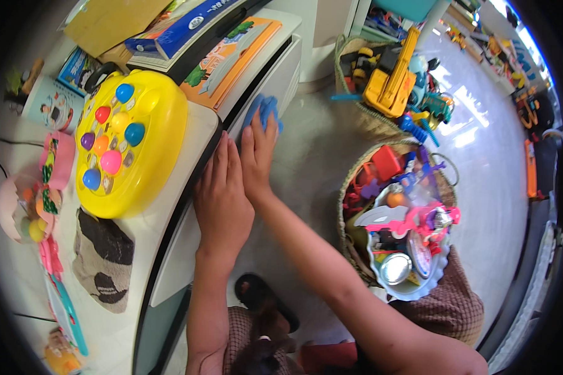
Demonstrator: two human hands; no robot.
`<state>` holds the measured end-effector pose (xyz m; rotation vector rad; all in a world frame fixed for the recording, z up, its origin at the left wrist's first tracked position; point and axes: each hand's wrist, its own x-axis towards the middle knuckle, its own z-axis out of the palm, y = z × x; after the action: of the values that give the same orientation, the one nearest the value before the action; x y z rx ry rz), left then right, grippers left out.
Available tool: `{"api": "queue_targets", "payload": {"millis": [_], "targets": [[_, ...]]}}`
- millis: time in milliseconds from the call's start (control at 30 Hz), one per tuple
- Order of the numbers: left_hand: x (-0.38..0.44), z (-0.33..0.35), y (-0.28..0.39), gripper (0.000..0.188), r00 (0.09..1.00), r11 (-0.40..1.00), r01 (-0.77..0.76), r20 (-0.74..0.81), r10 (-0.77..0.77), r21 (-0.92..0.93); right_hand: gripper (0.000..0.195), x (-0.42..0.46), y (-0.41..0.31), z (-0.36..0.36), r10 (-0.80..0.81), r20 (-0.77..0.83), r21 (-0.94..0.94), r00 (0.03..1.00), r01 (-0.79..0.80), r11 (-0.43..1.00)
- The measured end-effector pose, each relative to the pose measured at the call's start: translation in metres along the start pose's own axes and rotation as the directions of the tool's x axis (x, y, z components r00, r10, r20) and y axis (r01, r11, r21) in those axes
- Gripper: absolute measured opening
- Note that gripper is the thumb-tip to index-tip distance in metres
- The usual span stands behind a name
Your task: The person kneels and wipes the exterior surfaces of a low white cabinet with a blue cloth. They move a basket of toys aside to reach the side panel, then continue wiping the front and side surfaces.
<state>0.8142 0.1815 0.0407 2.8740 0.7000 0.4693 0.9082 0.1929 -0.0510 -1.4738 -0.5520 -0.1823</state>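
Note:
My left hand (225, 187) rests against the dark edge (169, 220) of a white-topped cabinet (201, 124), its fingers extended and holding nothing. Just beside it, my right hand (260, 152) presses a crumpled blue cloth (265, 110) to the white drawer front (281, 77) below that edge. Part of the cloth is hidden under my fingers. On the cabinet top sits a yellow whack-a-mole toy (169, 154) with several coloured knobs. An orange picture book (234, 56) lies farther along, and a grey and dark-brown cloth (103, 262) lies nearer to me.
To the right on the grey floor (305, 154) stand two woven baskets of toys, the nearer basket (345, 220) holding a scalloped white tub (415, 293). A yellow toy crane (391, 89) tops the farther one. A black slipper (262, 295) is below my arms.

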Motion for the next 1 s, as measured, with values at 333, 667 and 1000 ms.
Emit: {"api": "queue_targets", "payload": {"millis": [333, 667, 1000], "targets": [[0.003, -0.001, 0.004, 0.064, 0.998, 0.995, -0.053, 0.038, 0.050, 0.079, 0.043, 0.168, 0.038, 0.003, 0.277, -0.222, 0.031, 0.935, -0.278, 0.960], [0.004, 0.000, -0.002, 0.058, 0.996, 0.993, -0.090, 0.001, 0.090, 0.079, 0.044, 0.040, -0.005, 0.016, 0.094, -0.171, -0.047, 0.981, -0.103, 0.994], [0.005, -0.009, 0.001, 0.068, 0.996, 0.996, -0.076, 0.038, 0.078, -0.053, 0.042, 0.130, 0.017, 0.010, 0.155, -0.253, -0.109, 0.955, -0.187, 0.976]]}}
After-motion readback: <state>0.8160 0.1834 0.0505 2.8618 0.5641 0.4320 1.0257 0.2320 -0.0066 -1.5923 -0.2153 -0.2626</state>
